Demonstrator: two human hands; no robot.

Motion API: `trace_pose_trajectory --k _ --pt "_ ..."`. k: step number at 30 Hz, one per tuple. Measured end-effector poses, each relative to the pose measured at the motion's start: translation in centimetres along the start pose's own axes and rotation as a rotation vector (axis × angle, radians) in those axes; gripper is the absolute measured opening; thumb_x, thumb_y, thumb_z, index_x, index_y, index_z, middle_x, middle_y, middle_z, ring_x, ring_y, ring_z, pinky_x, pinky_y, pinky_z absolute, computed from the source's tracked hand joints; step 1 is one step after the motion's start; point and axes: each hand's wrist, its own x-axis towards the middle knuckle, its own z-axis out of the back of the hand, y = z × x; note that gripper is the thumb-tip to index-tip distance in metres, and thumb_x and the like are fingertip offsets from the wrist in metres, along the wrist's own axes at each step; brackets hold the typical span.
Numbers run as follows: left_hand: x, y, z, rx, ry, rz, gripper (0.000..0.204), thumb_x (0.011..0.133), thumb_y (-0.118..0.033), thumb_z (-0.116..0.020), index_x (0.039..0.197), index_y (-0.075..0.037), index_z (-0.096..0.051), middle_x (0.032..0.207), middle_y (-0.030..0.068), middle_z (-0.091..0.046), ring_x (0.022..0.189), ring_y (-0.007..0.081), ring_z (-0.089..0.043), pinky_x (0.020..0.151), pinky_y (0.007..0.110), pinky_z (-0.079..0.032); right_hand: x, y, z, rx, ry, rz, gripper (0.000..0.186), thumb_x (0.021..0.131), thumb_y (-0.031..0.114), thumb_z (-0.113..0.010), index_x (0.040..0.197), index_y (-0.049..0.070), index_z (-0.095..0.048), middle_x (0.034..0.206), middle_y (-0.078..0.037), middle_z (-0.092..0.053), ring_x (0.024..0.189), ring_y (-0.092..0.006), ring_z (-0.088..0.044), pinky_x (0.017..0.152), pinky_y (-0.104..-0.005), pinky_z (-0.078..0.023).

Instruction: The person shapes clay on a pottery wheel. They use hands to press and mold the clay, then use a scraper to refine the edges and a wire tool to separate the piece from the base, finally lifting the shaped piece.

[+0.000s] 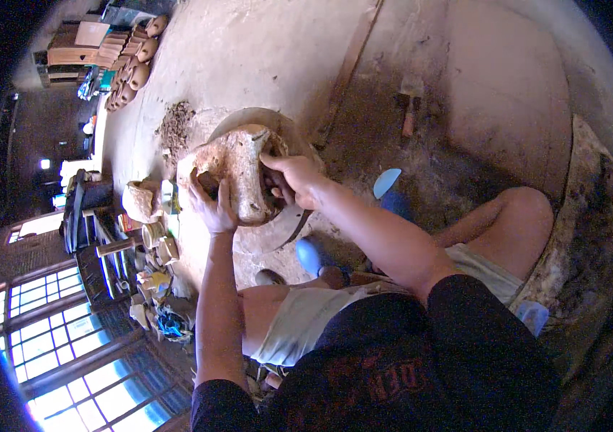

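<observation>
A bulky, pale plaster mould [236, 169] with brown stains lies tilted in front of me, over a round wheel disc [247, 117]. Its open end faces right. My left hand [213, 207] grips the mould's near left side, with fingers and thumb set around a dark hollow there. At the open end, my right hand [296, 180] has its thumb at the rim and its fingers curled into the opening. What lies deeper inside the mould is hidden.
Clay crumbs [175, 126] lie beyond the mould. A brush-like tool [409, 115] rests at the far right, and a pale blue half-round scraper [387, 183] is nearer. Another plaster piece [141, 201] and small pots [154, 235] stand left. Clay pots [138, 75] line the far left.
</observation>
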Motion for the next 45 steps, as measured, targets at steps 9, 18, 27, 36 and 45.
trace_pose_trajectory --k 9,18,27,36,45 --pt "0.2 -0.1 -0.4 0.0 -0.011 0.047 0.075 0.093 -0.037 -0.07 0.155 -0.005 -0.041 0.138 0.0296 -0.053 0.126 0.047 -0.051 0.11 0.056 -0.037 -0.9 0.0 0.2 -0.133 0.06 -0.03 0.024 0.098 0.039 -0.073 0.098 0.015 -0.074 0.085 0.003 -0.072 0.07 -0.0086 -0.061 0.057 -0.029 -0.05" --pt "-0.2 -0.9 -0.4 -0.028 0.01 0.153 0.076 0.093 -0.037 -0.07 0.155 -0.004 -0.04 0.14 0.0296 -0.05 0.127 0.0471 -0.05 0.11 0.056 -0.038 -0.4 -1.2 1.7 -0.277 0.052 -0.038 0.025 0.097 0.035 -0.076 0.095 0.01 -0.077 0.074 0.002 -0.067 0.057 -0.0096 -0.056 0.048 -0.0279 -0.043" --pt "-0.3 -0.1 -0.4 -0.068 -0.01 0.17 0.074 0.092 -0.037 -0.071 0.153 -0.006 -0.043 0.14 0.0293 -0.052 0.128 0.0453 -0.051 0.11 0.054 -0.039 0.1 -1.8 2.9 -0.404 0.117 -0.001 0.029 0.095 0.037 -0.078 0.101 0.008 -0.081 0.072 0.003 -0.066 0.056 -0.0076 -0.053 0.049 -0.0272 -0.04" --pt "-0.6 1.7 -0.3 -0.131 -0.06 0.02 0.072 0.092 -0.033 -0.072 0.152 -0.005 -0.044 0.139 0.0264 -0.053 0.128 0.042 -0.051 0.11 0.052 -0.039 -0.8 -2.1 3.5 -0.747 0.165 0.058 0.038 0.093 0.039 -0.079 0.11 0.005 -0.08 0.084 -0.002 -0.074 0.071 -0.0109 -0.064 0.065 -0.0283 -0.053" --pt "0.0 0.5 -0.4 -0.145 -0.011 0.147 0.069 0.092 -0.027 -0.071 0.151 -0.002 -0.044 0.136 0.0253 -0.054 0.124 0.0411 -0.052 0.109 0.051 -0.039 1.2 -3.1 5.7 -1.148 0.33 0.416 0.036 0.09 0.033 -0.082 0.112 0.005 -0.079 0.108 -0.017 -0.078 0.099 -0.0249 -0.074 0.093 -0.0384 -0.055"
